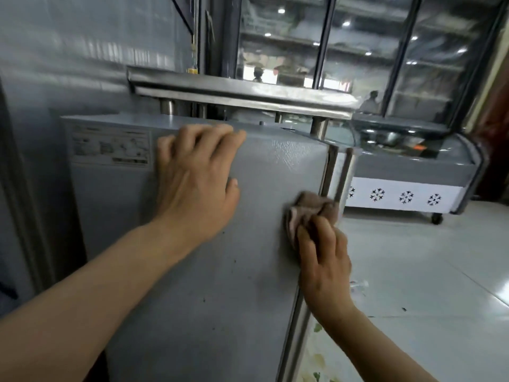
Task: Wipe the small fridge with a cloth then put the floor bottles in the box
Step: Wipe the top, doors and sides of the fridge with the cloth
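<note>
The small grey fridge (261, 172) fills the middle of the view, its speckled side panel facing me. My left hand (197, 177) lies flat on that panel with its fingertips hooked over the top edge. My right hand (323, 257) presses a crumpled pinkish-brown cloth (309, 209) against the panel near its right edge, fingers curled over the cloth. A small clear plastic item (359, 288) lies on the floor just right of the fridge; I cannot tell if it is a bottle.
An upturned steel table (242, 89) rests on the fridge top. A chest freezer (413, 166) with a snowflake-patterned front stands at the right. A tall glass display cabinet (358, 51) rises behind. Pale tiled floor (427, 271) stretches right. A grey wall panel (68, 51) stands at the left.
</note>
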Motion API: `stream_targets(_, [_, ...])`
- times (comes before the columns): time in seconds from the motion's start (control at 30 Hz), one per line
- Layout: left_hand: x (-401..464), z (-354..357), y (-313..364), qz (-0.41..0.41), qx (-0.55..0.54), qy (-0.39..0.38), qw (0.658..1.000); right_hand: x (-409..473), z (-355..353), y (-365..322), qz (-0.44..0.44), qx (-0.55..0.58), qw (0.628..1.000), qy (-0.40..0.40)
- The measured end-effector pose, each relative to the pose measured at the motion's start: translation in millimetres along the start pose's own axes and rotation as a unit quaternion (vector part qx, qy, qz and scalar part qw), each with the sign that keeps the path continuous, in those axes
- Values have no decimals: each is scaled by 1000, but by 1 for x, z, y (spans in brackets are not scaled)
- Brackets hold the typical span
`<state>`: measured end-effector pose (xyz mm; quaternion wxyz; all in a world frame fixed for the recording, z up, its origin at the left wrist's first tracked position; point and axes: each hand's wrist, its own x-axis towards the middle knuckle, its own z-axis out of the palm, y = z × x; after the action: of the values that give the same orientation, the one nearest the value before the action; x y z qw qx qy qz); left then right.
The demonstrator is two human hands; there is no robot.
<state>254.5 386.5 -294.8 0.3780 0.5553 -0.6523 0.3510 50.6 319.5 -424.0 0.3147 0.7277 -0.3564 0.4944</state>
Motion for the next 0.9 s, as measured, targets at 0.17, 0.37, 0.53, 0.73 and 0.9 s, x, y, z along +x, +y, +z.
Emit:
stream_targets(0.17, [-19,-17,-35,13,27,-36,999,11,-12,8,-60,34,995,-68])
stream_targets(0.37, [-28,-32,-86,-69,80,-5,994,107,-9,-17,44,80,992,91])
stream_targets(0.53, [-28,-26,-85,-93,53,19,994,52,20,-60,-89,65,994,20])
stream_targets(0.73, [-28,-37,-99,-48,37,-1,998,42,8,-55,-280,41,955,-86])
stream_targets(0.9, [-43,-46,-134,-99,47,8,994,129,16,-85,-112,50,991,45])
